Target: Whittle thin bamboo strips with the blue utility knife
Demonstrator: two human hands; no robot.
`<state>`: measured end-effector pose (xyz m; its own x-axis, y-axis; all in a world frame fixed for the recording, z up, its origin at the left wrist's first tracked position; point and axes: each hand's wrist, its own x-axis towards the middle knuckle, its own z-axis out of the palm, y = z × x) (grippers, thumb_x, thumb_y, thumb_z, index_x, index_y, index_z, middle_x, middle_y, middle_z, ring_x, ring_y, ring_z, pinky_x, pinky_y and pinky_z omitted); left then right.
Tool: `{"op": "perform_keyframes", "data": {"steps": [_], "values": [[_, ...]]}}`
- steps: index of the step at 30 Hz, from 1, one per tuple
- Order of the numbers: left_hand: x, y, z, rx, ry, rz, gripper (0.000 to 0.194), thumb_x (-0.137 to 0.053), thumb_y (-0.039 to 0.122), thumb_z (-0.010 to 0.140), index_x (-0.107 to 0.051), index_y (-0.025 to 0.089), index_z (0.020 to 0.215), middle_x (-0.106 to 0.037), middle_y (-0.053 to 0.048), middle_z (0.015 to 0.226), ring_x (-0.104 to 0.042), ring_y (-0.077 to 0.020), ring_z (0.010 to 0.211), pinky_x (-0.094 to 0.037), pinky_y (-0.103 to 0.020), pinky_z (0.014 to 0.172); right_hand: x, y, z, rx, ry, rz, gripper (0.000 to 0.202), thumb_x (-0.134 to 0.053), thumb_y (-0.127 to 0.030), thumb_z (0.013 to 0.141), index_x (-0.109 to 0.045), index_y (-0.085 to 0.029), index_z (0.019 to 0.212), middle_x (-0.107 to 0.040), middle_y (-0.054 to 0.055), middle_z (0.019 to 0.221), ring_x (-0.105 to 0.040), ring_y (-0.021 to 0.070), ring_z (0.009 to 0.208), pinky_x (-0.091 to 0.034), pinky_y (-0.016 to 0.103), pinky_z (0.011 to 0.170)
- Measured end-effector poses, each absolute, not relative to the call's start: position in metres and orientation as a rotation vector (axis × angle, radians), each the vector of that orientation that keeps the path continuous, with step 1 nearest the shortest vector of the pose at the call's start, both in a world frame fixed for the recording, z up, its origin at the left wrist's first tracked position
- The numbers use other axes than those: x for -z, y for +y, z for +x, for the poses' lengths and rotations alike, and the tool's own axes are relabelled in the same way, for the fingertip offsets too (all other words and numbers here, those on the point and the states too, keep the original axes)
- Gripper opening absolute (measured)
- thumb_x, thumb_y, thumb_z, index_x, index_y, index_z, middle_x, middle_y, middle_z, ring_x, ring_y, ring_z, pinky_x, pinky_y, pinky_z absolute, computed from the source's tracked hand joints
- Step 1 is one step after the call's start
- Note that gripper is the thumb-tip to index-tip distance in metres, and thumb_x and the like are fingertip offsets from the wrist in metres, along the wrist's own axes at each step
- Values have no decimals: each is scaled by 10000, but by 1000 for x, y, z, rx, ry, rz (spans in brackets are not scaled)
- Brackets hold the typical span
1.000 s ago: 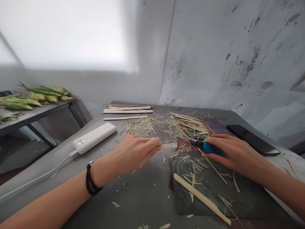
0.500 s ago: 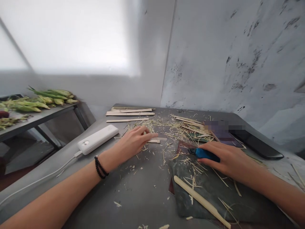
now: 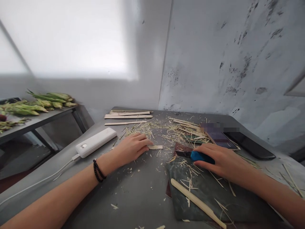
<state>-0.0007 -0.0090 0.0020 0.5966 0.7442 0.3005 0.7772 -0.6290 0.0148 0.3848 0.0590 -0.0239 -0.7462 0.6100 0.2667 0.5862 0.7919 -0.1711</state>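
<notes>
My left hand (image 3: 130,148) rests on the grey table (image 3: 133,194), its fingers curled over the end of a short pale bamboo strip (image 3: 155,147) that lies flat. My right hand (image 3: 221,160) is closed around a blue-handled utility knife (image 3: 197,156), whose tip points left over the edge of a dark cutting mat (image 3: 214,200). A longer carved bamboo stick (image 3: 197,203) lies diagonally on the mat, in front of my right hand. Thin shavings (image 3: 166,130) are scattered between and beyond both hands.
A white power bank (image 3: 96,142) with a cable lies to the left. Several flat bamboo strips (image 3: 128,114) are stacked at the far edge. A tablet (image 3: 220,136) and a dark phone (image 3: 250,143) lie at the right. A side bench holds green corn cobs (image 3: 38,103).
My left hand carried the short strip away from the knife to the left and set it down on the table. My right hand with the knife dropped slightly toward the mat.
</notes>
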Motion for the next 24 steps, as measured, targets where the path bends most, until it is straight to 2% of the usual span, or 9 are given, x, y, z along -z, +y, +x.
{"op": "perform_keyframes", "data": {"steps": [9, 16, 20, 24], "values": [[-3, -7, 0, 490, -1300, -2690, 308, -413, 263, 1114, -679, 210, 1261, -714, -76, 1006, -641, -223, 931, -516, -376, 863, 22, 55, 384, -158, -2687, -970, 438, -508, -629, 1029, -707, -294, 1228, -738, 81, 1206, -724, 293, 1087, -593, 472, 891], [-10, -12, 4, 685, -1398, -2673, 332, -377, 301, 1126, -649, 213, 1295, -680, -109, 1160, -636, -214, 984, -514, -366, 855, 22, 56, 385, -156, -2699, -966, 412, -505, -611, 1038, -698, -304, 1233, -736, 72, 1187, -726, 288, 1060, -586, 461, 876], [-9, -17, 7, 778, -1445, -2775, 314, -436, 297, 1106, -676, 232, 1298, -683, -100, 1155, -626, -225, 1001, -495, -385, 897, 24, 59, 386, -181, -2679, -895, 341, -525, -540, 1050, -720, -303, 1197, -752, 62, 1155, -736, 260, 1037, -595, 408, 848], [-17, -22, 19, 995, -1572, -2858, 267, -553, 320, 1059, -718, 258, 1260, -688, -87, 1131, -603, -240, 1033, -476, -388, 943, 25, 61, 386, -186, -2675, -856, 322, -530, -512, 1053, -723, -305, 1206, -758, 59, 1158, -737, 258, 1043, -599, 404, 858]]}}
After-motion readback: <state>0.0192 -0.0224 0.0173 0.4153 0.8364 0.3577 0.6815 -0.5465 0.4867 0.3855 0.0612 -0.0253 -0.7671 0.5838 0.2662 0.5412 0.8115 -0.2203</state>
